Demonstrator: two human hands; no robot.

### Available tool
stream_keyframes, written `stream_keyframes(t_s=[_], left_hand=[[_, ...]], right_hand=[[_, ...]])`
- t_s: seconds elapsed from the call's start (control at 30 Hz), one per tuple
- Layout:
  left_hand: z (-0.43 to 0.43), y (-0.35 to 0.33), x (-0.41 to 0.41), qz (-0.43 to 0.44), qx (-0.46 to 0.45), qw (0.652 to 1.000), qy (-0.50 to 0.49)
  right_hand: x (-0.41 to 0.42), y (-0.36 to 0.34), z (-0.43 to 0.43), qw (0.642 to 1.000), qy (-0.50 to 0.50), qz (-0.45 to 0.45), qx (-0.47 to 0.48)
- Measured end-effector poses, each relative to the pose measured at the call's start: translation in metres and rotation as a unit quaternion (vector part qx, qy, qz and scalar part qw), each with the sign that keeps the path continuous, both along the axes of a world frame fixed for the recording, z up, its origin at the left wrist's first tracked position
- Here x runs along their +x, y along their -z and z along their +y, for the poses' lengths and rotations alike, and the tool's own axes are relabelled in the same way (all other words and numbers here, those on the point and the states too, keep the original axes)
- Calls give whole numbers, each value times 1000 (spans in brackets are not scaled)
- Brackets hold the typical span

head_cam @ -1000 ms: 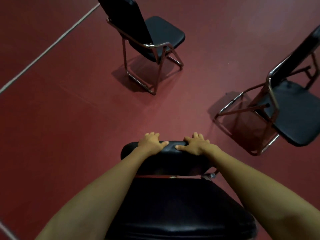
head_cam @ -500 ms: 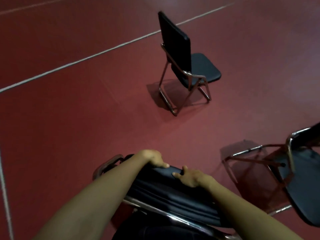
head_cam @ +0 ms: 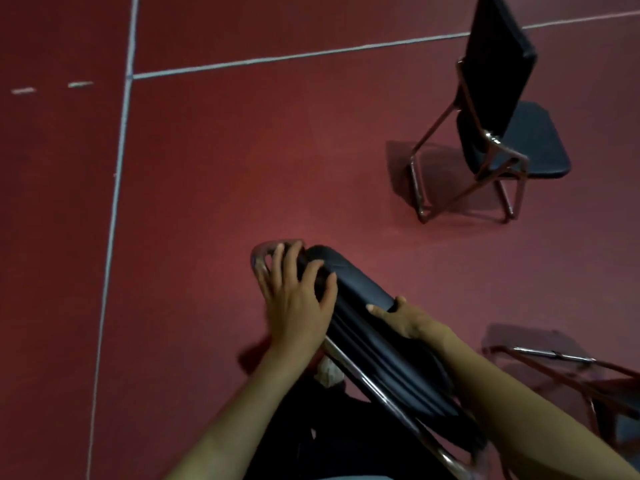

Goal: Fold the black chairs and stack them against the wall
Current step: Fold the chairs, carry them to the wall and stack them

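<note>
Head view: the folded chair [head_cam: 363, 306] is in the lower middle, off the floor [head_cam: 242, 168] and tilted, its top end pointing up and left and its lower end running down to the right edge. Its black pads are glossy and ribbed and lie pressed flat together. A chrome tube runs along the near side and curves into a loop at the top end.

The left hand [head_cam: 294, 296] lies over that top end, fingers spread apart across the loop and the pad's edge, not closed around either. The right hand [head_cam: 401, 317] clamps the pad's far edge, thumb on top and fingers curled behind.

A second chair [head_cam: 502, 98], unfolded, stands upright on the dark red floor at upper right, well apart. Of a third chair [head_cam: 554, 358], at lower right, mainly frame tubes show. White lines [head_cam: 117, 185] cross the floor on the left and along the top.
</note>
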State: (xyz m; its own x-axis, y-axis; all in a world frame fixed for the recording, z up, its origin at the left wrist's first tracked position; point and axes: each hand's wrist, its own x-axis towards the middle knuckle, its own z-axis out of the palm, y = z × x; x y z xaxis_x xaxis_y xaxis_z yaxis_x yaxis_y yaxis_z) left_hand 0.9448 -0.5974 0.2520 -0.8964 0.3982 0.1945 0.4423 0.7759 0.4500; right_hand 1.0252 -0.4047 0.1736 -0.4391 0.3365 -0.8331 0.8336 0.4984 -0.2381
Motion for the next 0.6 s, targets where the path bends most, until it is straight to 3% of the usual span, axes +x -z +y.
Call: stream_keyframes(t_s=[0.1, 0.27, 0.33, 0.47, 0.53, 0.6], left_hand=[[0, 8, 36, -89, 75, 988, -100], [-7, 12, 49, -130, 152, 969, -148], [-11, 7, 53, -183, 221, 943, -170], [-14, 6, 86, -330, 339, 837, -276], [-16, 8, 109, -340, 340, 827, -290], [-19, 9, 125, -352, 341, 820, -296]], right_hand=[[3, 2, -9, 1000, 18, 17, 6], [20, 5, -27, 996, 19, 75, 51], [24, 5, -32, 992, 29, 111, 58], [30, 9, -31, 981, 109, 157, -38], [35, 8, -30, 972, 121, 180, -89], [38, 3, -30, 978, 64, 170, -107]])
